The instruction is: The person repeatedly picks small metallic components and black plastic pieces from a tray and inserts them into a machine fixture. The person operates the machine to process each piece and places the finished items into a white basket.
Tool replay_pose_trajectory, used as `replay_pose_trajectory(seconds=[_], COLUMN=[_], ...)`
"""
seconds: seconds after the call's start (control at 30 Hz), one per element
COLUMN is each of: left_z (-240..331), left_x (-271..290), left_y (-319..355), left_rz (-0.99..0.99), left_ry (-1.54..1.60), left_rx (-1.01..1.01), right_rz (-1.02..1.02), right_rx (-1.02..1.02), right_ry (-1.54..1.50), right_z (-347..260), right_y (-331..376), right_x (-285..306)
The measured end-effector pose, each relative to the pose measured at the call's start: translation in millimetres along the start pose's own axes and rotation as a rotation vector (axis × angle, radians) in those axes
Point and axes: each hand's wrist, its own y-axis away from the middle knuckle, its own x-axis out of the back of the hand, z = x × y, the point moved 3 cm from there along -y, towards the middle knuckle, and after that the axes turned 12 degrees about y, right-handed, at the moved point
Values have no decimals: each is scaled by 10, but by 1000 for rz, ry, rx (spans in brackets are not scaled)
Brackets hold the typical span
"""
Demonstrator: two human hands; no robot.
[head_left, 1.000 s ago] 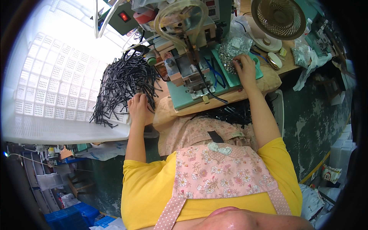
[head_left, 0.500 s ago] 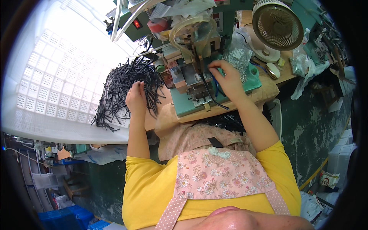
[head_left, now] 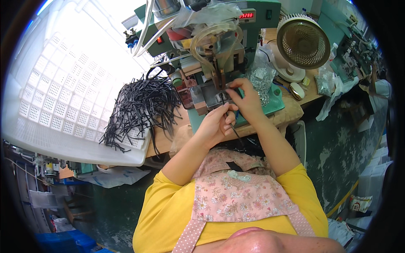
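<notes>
At a green bench machine point(head_left: 276, 101) with a metal head, both my hands work close together just below its tool. My left hand point(head_left: 216, 125) is closed around a thin black cord point(head_left: 238, 133), whose lower end hangs out toward my lap. My right hand point(head_left: 249, 103) reaches in from the right, thumb and finger pinched beside the tool near the cord's upper end. What the pinch holds is too small to make out. A heap of black cords point(head_left: 141, 107) lies to the left, spilling out of a tipped white plastic basket point(head_left: 50, 107).
A bag of small metal parts point(head_left: 260, 82) sits right of the machine, with a round fan point(head_left: 304, 44) behind it. A white oval object point(head_left: 296, 90) and another small bag point(head_left: 323, 85) lie on the wooden bench. More dark cords point(head_left: 253, 145) show below the bench edge.
My left hand has moved right from the heap to the machine and now grips the cord there. My right hand stays near the tool. The whole view has shifted slightly.
</notes>
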Motion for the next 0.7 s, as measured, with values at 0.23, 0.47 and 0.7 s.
replay_pose_trajectory(seconds=[0.23, 0.47, 0.7], left_z=[-85, -134, -129], left_x=[90, 126, 128], left_y=[-207, -164, -199], left_rz=[122, 104, 131], left_ry=[17, 40, -7], left_rx=[-108, -179, -231], right_rz=[290, 13, -25], right_rx=[-151, 40, 363], right_ry=[-18, 564, 794], right_z=[920, 1381, 1083], right_y=[45, 290, 223], right_x=[476, 218, -47])
